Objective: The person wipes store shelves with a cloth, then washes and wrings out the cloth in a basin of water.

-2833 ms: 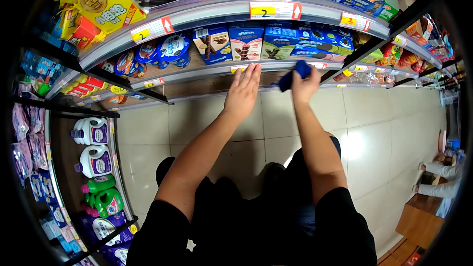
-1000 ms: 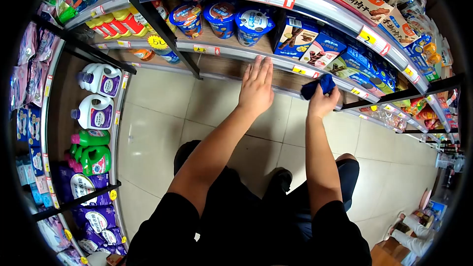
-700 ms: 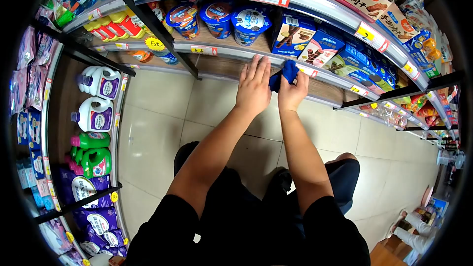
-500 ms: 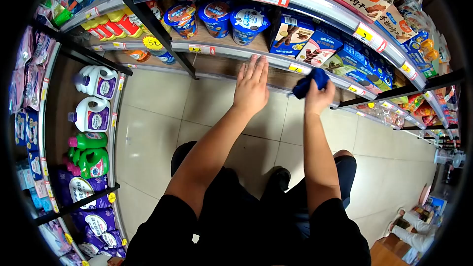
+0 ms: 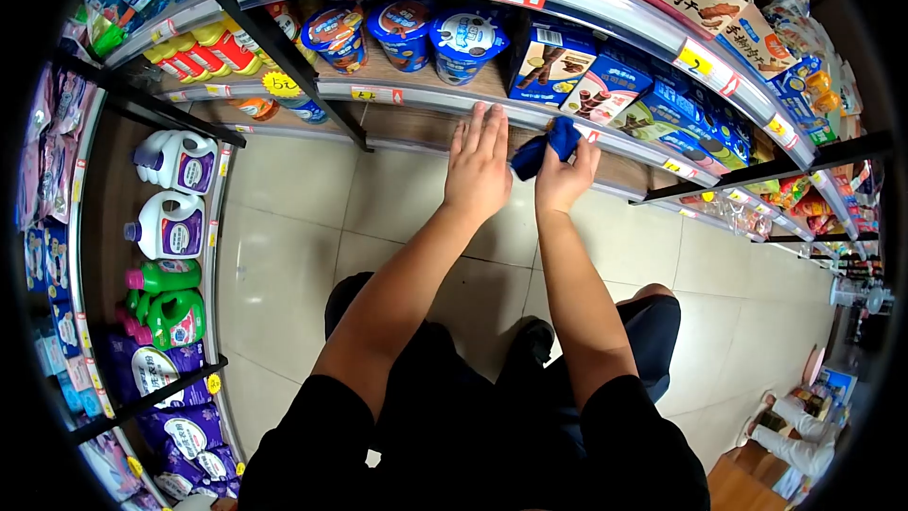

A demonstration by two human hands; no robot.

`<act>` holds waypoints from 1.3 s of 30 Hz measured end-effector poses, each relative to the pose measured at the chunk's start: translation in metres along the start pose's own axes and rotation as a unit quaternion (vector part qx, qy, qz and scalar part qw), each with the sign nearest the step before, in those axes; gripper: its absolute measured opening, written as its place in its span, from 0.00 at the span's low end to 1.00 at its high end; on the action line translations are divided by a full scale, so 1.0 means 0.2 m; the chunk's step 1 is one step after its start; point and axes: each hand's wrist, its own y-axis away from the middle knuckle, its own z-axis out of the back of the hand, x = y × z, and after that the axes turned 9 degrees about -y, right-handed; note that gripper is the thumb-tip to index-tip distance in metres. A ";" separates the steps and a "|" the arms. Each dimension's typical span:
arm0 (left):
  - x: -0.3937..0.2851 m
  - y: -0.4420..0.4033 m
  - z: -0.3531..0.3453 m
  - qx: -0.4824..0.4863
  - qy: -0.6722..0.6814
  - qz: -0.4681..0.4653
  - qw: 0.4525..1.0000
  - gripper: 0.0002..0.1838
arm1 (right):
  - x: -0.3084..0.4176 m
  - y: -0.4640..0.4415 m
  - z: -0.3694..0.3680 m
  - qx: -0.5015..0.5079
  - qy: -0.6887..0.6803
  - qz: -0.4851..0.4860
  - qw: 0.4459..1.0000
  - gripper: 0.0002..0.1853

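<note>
My left hand (image 5: 480,166) reaches forward with its fingers stretched out, the tips at the front edge (image 5: 426,102) of a shelf. Close on its right, my right hand (image 5: 568,178) grips a crumpled dark blue cloth (image 5: 546,147) against that same edge, over part of the price strip. Behind the edge stand blue-lidded cups (image 5: 467,45). To their right is a row of blue snack boxes (image 5: 553,61), the nearest just above the cloth.
A higher shelf edge (image 5: 586,9) with price tags runs above the cups. On the left, a side shelf holds white jugs (image 5: 172,224), green bottles (image 5: 175,317) and purple bags (image 5: 187,431). Black uprights (image 5: 307,71) divide the shelving. Another person's legs (image 5: 799,435) show at lower right.
My right hand has moved left along the shelf edge with the cloth, closer to my left hand. My left hand keeps nearly the same place; the view has shifted slightly.
</note>
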 end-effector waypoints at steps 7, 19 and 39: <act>0.00 0.00 0.01 0.009 -0.006 0.001 1.000 0.47 | -0.23 -0.22 0.30 -0.046 0.065 -0.002 0.997 0.20; -0.02 -0.01 0.02 0.007 -0.005 0.005 1.000 0.48 | 0.05 -0.06 0.03 0.023 0.008 0.016 1.000 0.15; 0.23 0.06 0.06 -0.047 0.029 0.089 0.995 0.43 | 0.12 0.09 -0.15 -0.057 0.009 -0.059 0.997 0.15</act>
